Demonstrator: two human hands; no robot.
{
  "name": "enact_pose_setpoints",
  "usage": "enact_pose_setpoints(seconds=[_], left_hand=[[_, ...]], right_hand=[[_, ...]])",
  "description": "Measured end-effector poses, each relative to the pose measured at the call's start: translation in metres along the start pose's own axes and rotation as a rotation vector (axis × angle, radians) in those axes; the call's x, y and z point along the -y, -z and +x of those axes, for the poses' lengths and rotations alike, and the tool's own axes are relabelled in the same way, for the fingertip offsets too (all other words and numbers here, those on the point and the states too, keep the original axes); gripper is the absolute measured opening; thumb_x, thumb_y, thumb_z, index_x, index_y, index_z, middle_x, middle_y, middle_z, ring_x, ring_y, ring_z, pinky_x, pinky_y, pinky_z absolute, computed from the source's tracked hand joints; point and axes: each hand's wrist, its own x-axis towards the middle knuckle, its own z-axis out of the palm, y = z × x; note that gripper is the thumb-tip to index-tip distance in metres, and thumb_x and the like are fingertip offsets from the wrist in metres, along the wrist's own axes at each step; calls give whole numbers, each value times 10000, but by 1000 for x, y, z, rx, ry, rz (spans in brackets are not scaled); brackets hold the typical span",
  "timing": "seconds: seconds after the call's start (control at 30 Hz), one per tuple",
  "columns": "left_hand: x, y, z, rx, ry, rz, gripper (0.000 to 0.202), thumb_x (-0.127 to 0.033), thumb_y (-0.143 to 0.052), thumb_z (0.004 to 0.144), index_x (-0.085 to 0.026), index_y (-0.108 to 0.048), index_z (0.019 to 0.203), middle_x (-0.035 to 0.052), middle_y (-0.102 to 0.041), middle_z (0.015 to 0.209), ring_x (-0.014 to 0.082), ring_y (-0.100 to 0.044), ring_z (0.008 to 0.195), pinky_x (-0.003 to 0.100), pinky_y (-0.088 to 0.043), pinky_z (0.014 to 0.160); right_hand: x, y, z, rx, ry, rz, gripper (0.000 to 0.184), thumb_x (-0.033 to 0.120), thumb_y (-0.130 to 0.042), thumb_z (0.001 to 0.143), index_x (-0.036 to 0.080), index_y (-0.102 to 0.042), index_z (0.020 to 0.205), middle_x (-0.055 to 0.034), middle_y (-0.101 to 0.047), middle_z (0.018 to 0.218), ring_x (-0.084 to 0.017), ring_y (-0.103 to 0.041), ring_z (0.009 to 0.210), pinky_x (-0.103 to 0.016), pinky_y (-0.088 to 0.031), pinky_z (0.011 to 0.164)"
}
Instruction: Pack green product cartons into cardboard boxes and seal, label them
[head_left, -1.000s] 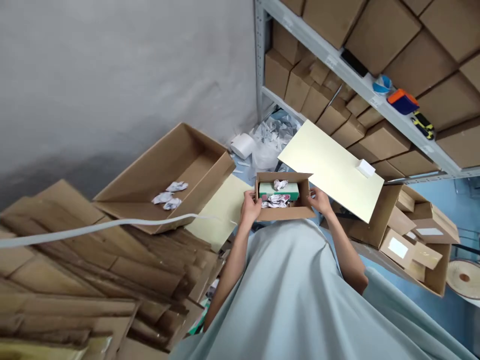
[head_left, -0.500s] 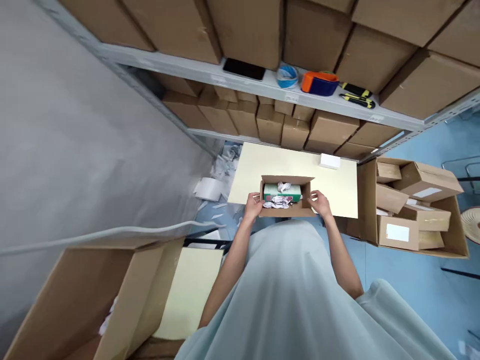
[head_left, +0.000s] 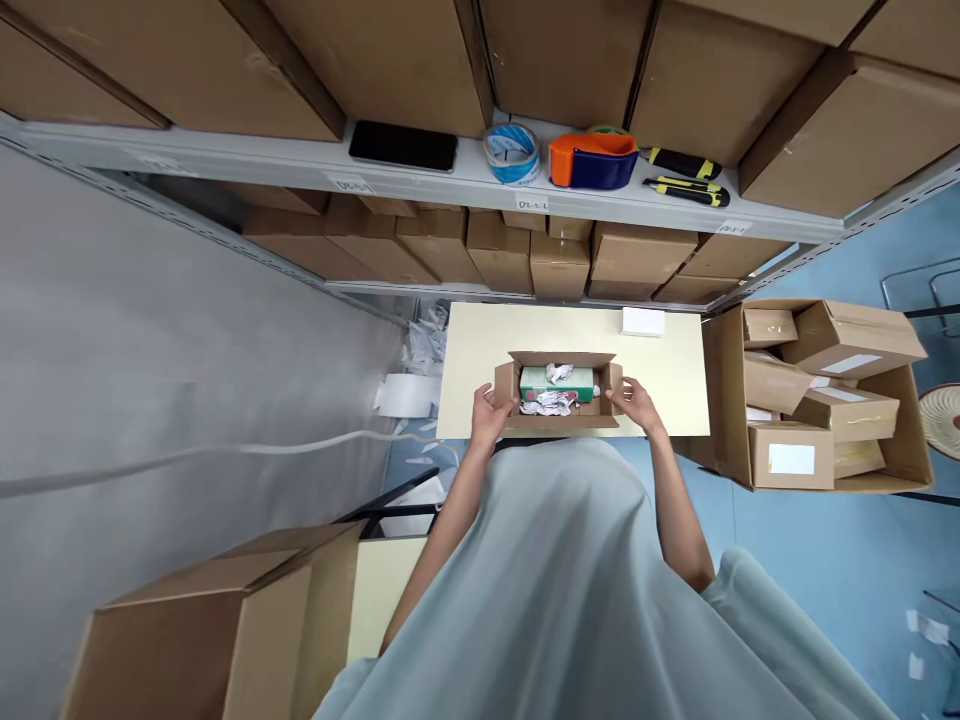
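Note:
A small open cardboard box [head_left: 562,421] sits near the front edge of the pale yellow table [head_left: 480,345]. Inside lie a green and white carton [head_left: 580,379] and crumpled white paper [head_left: 551,404]. The left end flap of the box leans outward, and my left hand [head_left: 489,414] grips it between thumb and fingers. At the opposite end, my right hand [head_left: 636,404] has its fingers closed on the right flap. A small white box [head_left: 643,321] rests at the table's back right.
Above the table, a shelf [head_left: 465,182] carries a phone [head_left: 403,146], a tape roll [head_left: 511,153], an orange and blue tape dispenser [head_left: 592,160] and utility knives [head_left: 686,191]. To the right stands a large carton [head_left: 724,400] of packed boxes. A paper roll [head_left: 405,396] is at left.
The box's left flap has swung outward with my left hand, and the right flap also leans out more. My view has shifted, bringing the shelf closer.

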Motion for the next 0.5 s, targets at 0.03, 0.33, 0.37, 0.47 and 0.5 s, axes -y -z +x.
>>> enact_pose_setpoints(seconds=[0.03,0.33,0.37,0.47,0.5], left_hand=[[0,6,-1,-6,-17,22,769,-217,-872,793,-195,-517,1474,179,-715,1413,303,-715,1360,491,-579,1174],[-27,33,-67,17,-393,307,826,-475,-821,918,-194,-465,1609,209,-573,1626,360,-556,1554,548,-462,1314],[-32,29,-75,34,-418,321,816,-481,-802,941,-204,-453,1624,203,-573,1634,357,-557,1555,548,-467,1309],[-38,13,-90,126,-452,378,823,-490,-770,980,-211,-410,1665,208,-576,1654,366,-563,1558,562,-475,1294],[-39,9,-92,174,-459,416,851,-486,-785,968,-206,-402,1674,214,-582,1652,379,-564,1558,575,-471,1293]], right_hand=[[0,2,-5,-26,-1,-6,706,572,-832,870,202,-652,1444,-182,-808,1334,-325,-790,1204,-482,-648,1021],[40,18,-81,-128,244,-157,637,570,-611,1057,209,-597,1582,-197,-702,1537,-346,-792,1176,-533,-650,1044],[46,13,-86,-101,282,-177,631,557,-597,1072,213,-584,1601,-193,-683,1562,-345,-782,1213,-532,-643,1067],[55,-5,-89,64,365,-253,665,480,-635,1076,230,-510,1679,-169,-638,1630,-337,-719,1379,-520,-594,1175],[56,-10,-86,146,385,-295,715,455,-695,1047,227,-495,1694,-168,-622,1654,-341,-677,1449,-520,-564,1220]])
